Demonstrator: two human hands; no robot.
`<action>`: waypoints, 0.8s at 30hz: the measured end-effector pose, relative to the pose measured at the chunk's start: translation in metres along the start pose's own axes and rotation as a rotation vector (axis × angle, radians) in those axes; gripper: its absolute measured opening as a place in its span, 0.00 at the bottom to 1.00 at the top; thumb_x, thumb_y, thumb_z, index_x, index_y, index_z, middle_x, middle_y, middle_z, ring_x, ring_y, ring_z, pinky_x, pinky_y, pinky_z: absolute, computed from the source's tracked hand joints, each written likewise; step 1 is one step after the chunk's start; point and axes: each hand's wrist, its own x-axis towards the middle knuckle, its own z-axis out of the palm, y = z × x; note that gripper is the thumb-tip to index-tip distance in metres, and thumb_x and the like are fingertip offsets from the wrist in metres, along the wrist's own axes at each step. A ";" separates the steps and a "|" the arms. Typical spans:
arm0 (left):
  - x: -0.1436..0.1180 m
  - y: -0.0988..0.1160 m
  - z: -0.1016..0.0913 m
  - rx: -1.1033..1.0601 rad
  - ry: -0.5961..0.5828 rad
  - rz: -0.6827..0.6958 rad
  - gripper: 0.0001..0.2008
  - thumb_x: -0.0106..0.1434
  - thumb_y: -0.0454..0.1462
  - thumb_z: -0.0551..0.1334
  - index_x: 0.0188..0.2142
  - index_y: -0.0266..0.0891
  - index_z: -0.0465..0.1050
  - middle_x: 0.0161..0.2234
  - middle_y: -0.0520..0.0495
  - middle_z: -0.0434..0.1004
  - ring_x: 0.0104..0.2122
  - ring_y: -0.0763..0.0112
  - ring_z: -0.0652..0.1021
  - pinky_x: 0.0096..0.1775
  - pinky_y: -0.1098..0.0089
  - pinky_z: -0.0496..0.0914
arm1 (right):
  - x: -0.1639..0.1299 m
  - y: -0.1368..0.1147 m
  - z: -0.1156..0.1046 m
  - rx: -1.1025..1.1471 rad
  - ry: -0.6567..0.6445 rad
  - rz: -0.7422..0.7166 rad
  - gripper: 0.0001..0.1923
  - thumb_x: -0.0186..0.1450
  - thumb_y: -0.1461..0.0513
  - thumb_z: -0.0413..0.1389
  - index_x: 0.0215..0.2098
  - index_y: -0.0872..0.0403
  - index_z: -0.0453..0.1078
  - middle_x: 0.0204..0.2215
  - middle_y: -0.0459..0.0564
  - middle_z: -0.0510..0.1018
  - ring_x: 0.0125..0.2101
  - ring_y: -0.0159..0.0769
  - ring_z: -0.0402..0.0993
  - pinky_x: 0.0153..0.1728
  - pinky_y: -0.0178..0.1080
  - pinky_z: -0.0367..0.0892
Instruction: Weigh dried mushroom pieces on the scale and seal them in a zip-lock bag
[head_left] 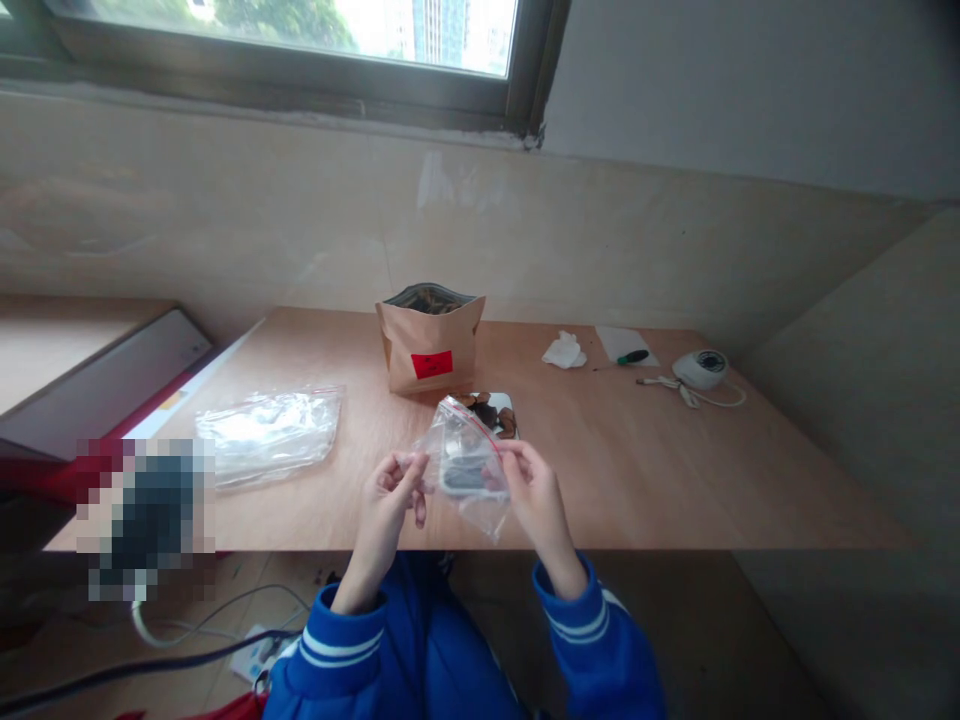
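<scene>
I hold the small clear zip bag (469,460) above the tabletop (637,470) edge, left hand (390,500) and right hand (536,490) each pinching one side of its mouth. I judge this the opening step; next, fingers must pull apart evenly.

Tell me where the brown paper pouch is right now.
The brown paper pouch stands open at the table's middle, behind the small tray, in the head view.
</scene>
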 end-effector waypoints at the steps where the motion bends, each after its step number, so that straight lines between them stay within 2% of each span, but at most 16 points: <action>1: 0.005 0.005 0.002 0.001 0.002 0.020 0.19 0.53 0.50 0.68 0.29 0.37 0.68 0.20 0.55 0.70 0.12 0.81 0.65 0.14 0.77 0.58 | 0.007 -0.005 -0.003 -0.050 -0.034 -0.037 0.17 0.65 0.50 0.52 0.39 0.54 0.71 0.33 0.52 0.79 0.32 0.39 0.78 0.33 0.39 0.74; 4: 0.019 0.015 0.005 0.080 -0.034 0.061 0.20 0.54 0.51 0.66 0.33 0.37 0.68 0.22 0.55 0.68 0.16 0.79 0.67 0.19 0.76 0.62 | 0.022 -0.020 -0.007 -0.205 -0.089 -0.140 0.15 0.61 0.51 0.57 0.36 0.54 0.72 0.31 0.50 0.79 0.31 0.36 0.75 0.31 0.36 0.71; 5: 0.022 0.018 0.005 0.116 -0.009 0.087 0.21 0.54 0.51 0.66 0.35 0.37 0.68 0.24 0.54 0.69 0.19 0.78 0.69 0.21 0.74 0.64 | 0.026 -0.025 -0.008 -0.232 -0.098 -0.157 0.15 0.60 0.51 0.59 0.35 0.54 0.72 0.30 0.49 0.78 0.29 0.35 0.74 0.29 0.35 0.70; 6: 0.023 0.020 0.006 0.157 0.066 0.135 0.22 0.53 0.51 0.67 0.38 0.38 0.67 0.29 0.52 0.70 0.23 0.75 0.72 0.25 0.73 0.67 | 0.029 -0.028 -0.008 -0.246 -0.101 -0.165 0.15 0.59 0.51 0.60 0.34 0.54 0.72 0.28 0.49 0.78 0.28 0.35 0.73 0.27 0.34 0.69; 9: 0.020 0.027 0.010 0.305 0.418 0.376 0.27 0.49 0.48 0.71 0.42 0.40 0.63 0.42 0.47 0.67 0.35 0.72 0.73 0.37 0.69 0.71 | 0.036 -0.037 -0.007 -0.262 -0.042 -0.185 0.13 0.59 0.52 0.59 0.31 0.55 0.72 0.25 0.48 0.77 0.26 0.34 0.72 0.28 0.35 0.68; 10: 0.017 0.030 0.013 0.355 0.469 0.451 0.25 0.51 0.47 0.70 0.41 0.40 0.63 0.43 0.47 0.66 0.36 0.73 0.72 0.38 0.68 0.70 | 0.038 -0.039 -0.005 -0.268 -0.020 -0.195 0.13 0.60 0.53 0.59 0.30 0.55 0.73 0.25 0.48 0.77 0.26 0.34 0.72 0.29 0.36 0.69; 11: 0.014 0.033 0.016 0.400 0.446 0.506 0.21 0.54 0.47 0.68 0.40 0.40 0.63 0.42 0.48 0.66 0.35 0.73 0.72 0.38 0.69 0.70 | 0.040 -0.042 -0.004 -0.274 -0.016 -0.200 0.12 0.60 0.53 0.59 0.30 0.55 0.73 0.25 0.48 0.77 0.27 0.34 0.73 0.30 0.36 0.69; 13: 0.008 0.039 0.024 0.454 0.233 0.577 0.15 0.60 0.45 0.64 0.41 0.40 0.65 0.40 0.49 0.68 0.33 0.74 0.72 0.37 0.69 0.70 | 0.042 -0.048 0.001 -0.264 -0.082 -0.184 0.13 0.60 0.53 0.60 0.31 0.55 0.74 0.26 0.48 0.78 0.27 0.34 0.73 0.27 0.35 0.69; 15: 0.006 0.043 0.031 0.485 0.006 0.641 0.17 0.61 0.44 0.63 0.47 0.41 0.66 0.42 0.47 0.69 0.33 0.75 0.73 0.36 0.69 0.72 | 0.043 -0.054 0.005 -0.208 -0.184 -0.131 0.15 0.57 0.51 0.62 0.31 0.55 0.73 0.24 0.47 0.77 0.25 0.34 0.73 0.22 0.34 0.68; 17: 0.008 0.044 0.036 0.513 -0.105 0.697 0.22 0.61 0.43 0.64 0.53 0.43 0.64 0.45 0.46 0.69 0.33 0.75 0.74 0.37 0.69 0.72 | 0.043 -0.059 0.007 -0.118 -0.271 -0.071 0.18 0.53 0.49 0.65 0.29 0.55 0.72 0.22 0.45 0.75 0.22 0.32 0.72 0.20 0.32 0.68; 19: 0.010 0.042 0.037 0.519 -0.143 0.705 0.24 0.61 0.42 0.64 0.56 0.44 0.62 0.43 0.47 0.70 0.31 0.77 0.73 0.36 0.70 0.72 | 0.044 -0.063 0.006 -0.020 -0.337 -0.033 0.21 0.50 0.48 0.67 0.28 0.56 0.71 0.21 0.44 0.75 0.21 0.30 0.71 0.19 0.32 0.69; 21: 0.012 0.040 0.036 0.509 -0.141 0.672 0.22 0.63 0.41 0.62 0.55 0.44 0.63 0.39 0.49 0.73 0.29 0.77 0.73 0.34 0.71 0.72 | 0.045 -0.064 0.003 0.053 -0.388 -0.017 0.22 0.49 0.47 0.67 0.28 0.56 0.72 0.22 0.44 0.75 0.20 0.29 0.72 0.20 0.32 0.70; 24: 0.011 0.040 0.032 0.496 -0.037 0.636 0.11 0.65 0.42 0.59 0.44 0.40 0.70 0.35 0.50 0.75 0.31 0.74 0.75 0.34 0.72 0.70 | 0.050 -0.060 -0.001 0.090 -0.404 0.008 0.23 0.49 0.46 0.67 0.28 0.56 0.73 0.22 0.44 0.75 0.20 0.29 0.72 0.21 0.32 0.71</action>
